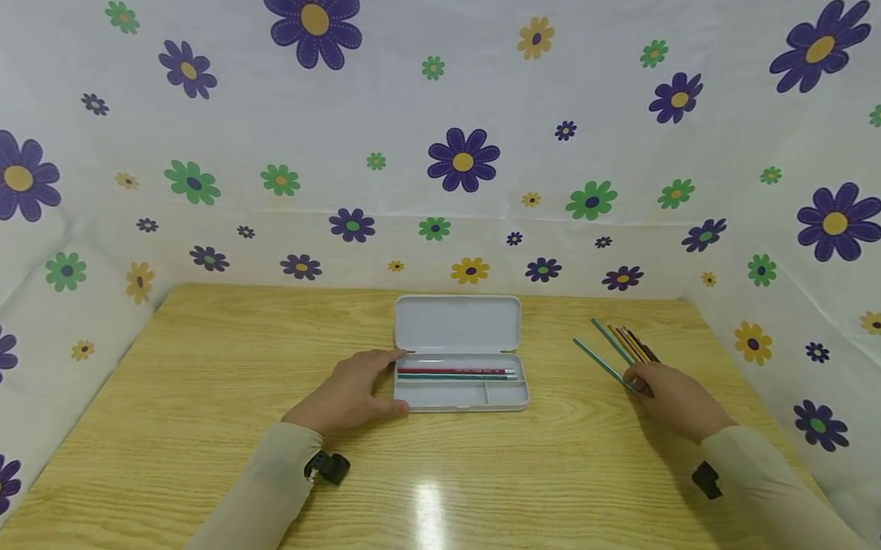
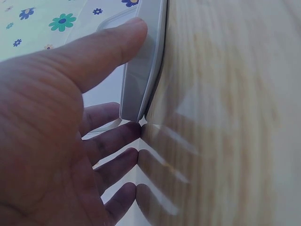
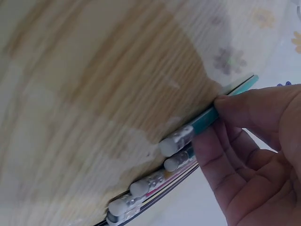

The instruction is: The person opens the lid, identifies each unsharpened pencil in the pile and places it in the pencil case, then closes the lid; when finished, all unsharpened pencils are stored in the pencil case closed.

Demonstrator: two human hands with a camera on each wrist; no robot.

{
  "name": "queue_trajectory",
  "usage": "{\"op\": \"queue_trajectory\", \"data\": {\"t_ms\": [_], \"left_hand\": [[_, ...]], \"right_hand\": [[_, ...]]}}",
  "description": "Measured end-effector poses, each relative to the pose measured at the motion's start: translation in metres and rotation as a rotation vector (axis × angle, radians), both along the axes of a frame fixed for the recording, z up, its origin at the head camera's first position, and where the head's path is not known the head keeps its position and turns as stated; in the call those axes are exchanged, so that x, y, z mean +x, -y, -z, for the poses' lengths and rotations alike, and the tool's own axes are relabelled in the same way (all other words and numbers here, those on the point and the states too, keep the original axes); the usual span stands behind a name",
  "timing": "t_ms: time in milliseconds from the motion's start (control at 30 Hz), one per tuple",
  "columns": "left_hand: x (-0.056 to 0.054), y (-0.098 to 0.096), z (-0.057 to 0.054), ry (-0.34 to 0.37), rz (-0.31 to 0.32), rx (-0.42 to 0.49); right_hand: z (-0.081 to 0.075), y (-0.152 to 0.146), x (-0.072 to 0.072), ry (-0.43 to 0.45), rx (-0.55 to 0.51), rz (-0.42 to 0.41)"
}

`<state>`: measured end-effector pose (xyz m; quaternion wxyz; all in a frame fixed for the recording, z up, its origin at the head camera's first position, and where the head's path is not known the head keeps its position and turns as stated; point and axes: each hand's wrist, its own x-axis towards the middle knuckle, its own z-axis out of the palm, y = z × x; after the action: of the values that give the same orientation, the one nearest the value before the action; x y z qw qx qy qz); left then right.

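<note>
A white pencil case (image 1: pixel 439 399) lies with its lid (image 1: pixel 457 323) raised. In its long rear compartment are a red pencil (image 1: pixel 444 370) and a green pencil (image 1: pixel 451 378). My left hand (image 1: pixel 346 393) rests at the case's left end, thumb on the front corner and forefinger by the hinge side, fingers extended. In the left wrist view, the thumb lies against the case wall (image 2: pixel 141 70). On the right, my right hand (image 1: pixel 676 398) pinches a green pencil (image 3: pixel 205 119) near its eraser end, between thumb and forefinger. Several other pencils (image 1: pixel 627 343) lie fanned beside it.
A wood-grain table (image 1: pixel 491 475) carries everything. White cloth with printed flowers (image 1: pixel 398 106) surrounds its back and sides. The loose pencils' white eraser ends (image 3: pixel 141 188) point toward me. Black wrist cameras (image 1: pixel 334 468) sit on both sleeves.
</note>
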<state>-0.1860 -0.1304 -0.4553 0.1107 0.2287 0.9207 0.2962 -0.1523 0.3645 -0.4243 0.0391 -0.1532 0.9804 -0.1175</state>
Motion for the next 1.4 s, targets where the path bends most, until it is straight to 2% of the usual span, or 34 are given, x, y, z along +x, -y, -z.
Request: {"op": "queue_trajectory", "data": {"t_ms": [333, 800, 1000, 1233, 1400], "left_hand": [[0.000, 0.001, 0.001, -0.020, 0.010, 0.018], [0.000, 0.001, 0.001, 0.000, 0.000, 0.008], [-0.001, 0.001, 0.001, 0.005, 0.001, 0.011], [-0.002, 0.001, 0.003, 0.000, 0.001, 0.015], [-0.002, 0.001, 0.004, -0.006, 0.005, 0.007]], "right_hand": [[-0.004, 0.006, -0.004, 0.056, 0.027, 0.020], [-0.004, 0.011, -0.005, 0.043, 0.040, 0.013], [-0.002, 0.013, -0.003, -0.001, 0.021, 0.000], [-0.017, 0.030, -0.007, -0.132, -0.019, -0.066], [-0.025, 0.046, -0.006, -0.175, -0.023, -0.106]]}}
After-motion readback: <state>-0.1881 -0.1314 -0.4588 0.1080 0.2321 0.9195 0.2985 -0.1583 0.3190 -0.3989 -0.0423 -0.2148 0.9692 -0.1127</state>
